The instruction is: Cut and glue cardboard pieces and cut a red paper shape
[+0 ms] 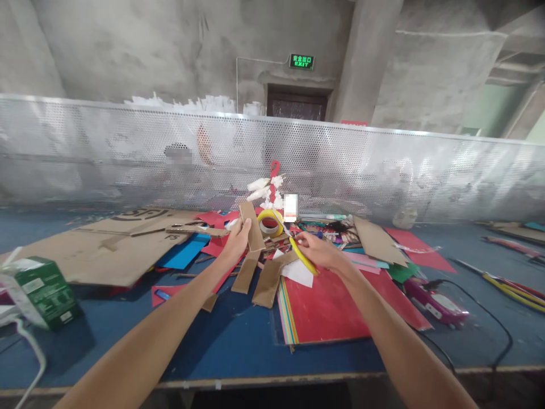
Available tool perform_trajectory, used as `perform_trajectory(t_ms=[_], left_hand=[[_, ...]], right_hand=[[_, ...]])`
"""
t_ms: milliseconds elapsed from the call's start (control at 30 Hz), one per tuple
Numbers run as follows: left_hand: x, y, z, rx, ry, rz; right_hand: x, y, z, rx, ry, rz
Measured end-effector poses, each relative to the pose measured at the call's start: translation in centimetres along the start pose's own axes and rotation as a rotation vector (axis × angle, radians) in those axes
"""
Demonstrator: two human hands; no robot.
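Observation:
My left hand (238, 237) grips a narrow cardboard strip (252, 228), held up at a tilt. In my right hand (317, 250) is a pair of scissors with yellow handles (303, 258); the blades point up and left, apart from the strip. Between the two hands lies a yellow roll of tape (269, 224). Below them on the table are more cut cardboard pieces (264, 282) and a scrap of white paper (298, 274). Behind the tape stands a red stem with white flower-like pieces (272, 187).
A large cardboard sheet (106, 250) covers the left side, near a green box (46, 292). Stacked red paper (332, 309) lies in front of my right hand. A purple device with a cable (438, 304) and yellow-handled tools (506, 287) are at right. Perforated metal screen (361, 165) stands behind.

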State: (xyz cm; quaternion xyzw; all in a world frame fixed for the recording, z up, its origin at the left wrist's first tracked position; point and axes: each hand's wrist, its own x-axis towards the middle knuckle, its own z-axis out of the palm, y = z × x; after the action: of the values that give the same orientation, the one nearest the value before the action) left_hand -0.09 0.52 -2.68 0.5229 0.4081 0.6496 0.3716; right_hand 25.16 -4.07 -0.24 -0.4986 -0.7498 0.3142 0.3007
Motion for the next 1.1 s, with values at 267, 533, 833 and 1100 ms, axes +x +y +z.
perform_trajectory(t_ms=[267, 533, 833, 1100], left_hand=[[0.9, -1.3, 0.3, -0.138, 0.056, 0.009], [0.6, -1.6, 1.1, -0.160, 0.102, -0.016], [0.3, -1.0, 1.1, -0.090, 0.127, 0.020], [-1.0, 0.4, 1.7, -0.036, 0.190, -0.012]], right_hand=[[0.0, -0.6, 5.7, 0.634, -0.203, -0.197], [-1.0, -1.3, 6.3, 0.661, -0.324, -0.078], [-0.5, -0.6, 7.2, 0.660, -0.325, -0.010], [-0.7, -1.0, 7.7, 0.631, -0.269, -0.066]])
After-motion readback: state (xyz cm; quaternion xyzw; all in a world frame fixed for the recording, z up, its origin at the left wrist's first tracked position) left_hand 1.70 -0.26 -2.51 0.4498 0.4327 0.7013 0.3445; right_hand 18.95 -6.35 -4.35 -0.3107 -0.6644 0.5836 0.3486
